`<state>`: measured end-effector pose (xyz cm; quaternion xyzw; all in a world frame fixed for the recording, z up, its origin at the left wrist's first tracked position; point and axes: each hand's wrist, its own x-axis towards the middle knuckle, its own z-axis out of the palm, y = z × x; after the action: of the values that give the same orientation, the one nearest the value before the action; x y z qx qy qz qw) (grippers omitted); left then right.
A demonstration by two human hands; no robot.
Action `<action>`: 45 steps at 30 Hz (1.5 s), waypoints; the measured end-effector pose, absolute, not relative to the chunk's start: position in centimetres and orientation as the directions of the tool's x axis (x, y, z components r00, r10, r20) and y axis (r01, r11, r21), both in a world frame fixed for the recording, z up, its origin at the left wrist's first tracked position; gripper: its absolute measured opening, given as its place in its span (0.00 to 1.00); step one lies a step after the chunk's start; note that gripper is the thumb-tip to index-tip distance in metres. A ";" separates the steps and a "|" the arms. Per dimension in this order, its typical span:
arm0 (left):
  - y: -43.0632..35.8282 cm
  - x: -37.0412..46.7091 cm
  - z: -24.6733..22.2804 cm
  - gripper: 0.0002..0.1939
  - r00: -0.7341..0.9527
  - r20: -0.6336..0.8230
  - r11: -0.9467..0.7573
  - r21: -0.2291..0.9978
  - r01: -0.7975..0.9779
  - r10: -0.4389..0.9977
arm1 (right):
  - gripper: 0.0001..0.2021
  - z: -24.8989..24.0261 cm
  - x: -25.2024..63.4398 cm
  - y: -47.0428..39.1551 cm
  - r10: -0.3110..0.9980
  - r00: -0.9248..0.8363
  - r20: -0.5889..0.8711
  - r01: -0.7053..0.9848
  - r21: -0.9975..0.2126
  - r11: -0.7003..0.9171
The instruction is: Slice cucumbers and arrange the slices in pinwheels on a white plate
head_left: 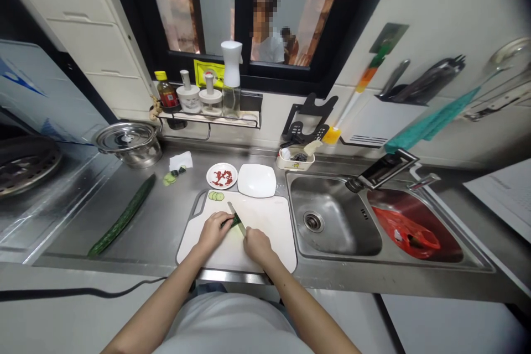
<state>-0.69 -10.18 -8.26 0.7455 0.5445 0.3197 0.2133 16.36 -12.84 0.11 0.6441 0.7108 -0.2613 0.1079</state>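
On the white cutting board [269, 227], my left hand [214, 230] is closed around a short dark green piece of cucumber [235, 220]. My right hand [258, 244] grips a knife [237, 218] whose blade lies against the right side of that piece. The knife's handle is hidden in my fist. A few pale cucumber slices [216, 196] rest at the board's upper left. Behind the board stand a white plate [257, 180] and a smaller dish of chopped red pieces [222, 176]. To the left, a whole cucumber [122, 215] lies on the steel counter.
A double sink [336, 249] adjoins the board on the right, with a red plastic bag [409, 232] in its far basin. A lidded pot [128, 144] is at back left, near cucumber scraps [170, 178] and white paper [181, 160]. Seasoning jars [211, 100] line a wall shelf [207, 119].
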 end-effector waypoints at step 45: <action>-9.2 1.3 -4.4 0.12 0.259 0.153 -0.278 0.776 0.565 0.954 | 0.21 2.3 24.3 -16.6 0.959 -0.159 -0.237 0.987 -0.042 0.153</action>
<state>1.33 -9.15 -4.42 0.7328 0.5183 0.3196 0.3038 24.27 -16.57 2.34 0.6440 0.7554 -0.0933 0.0771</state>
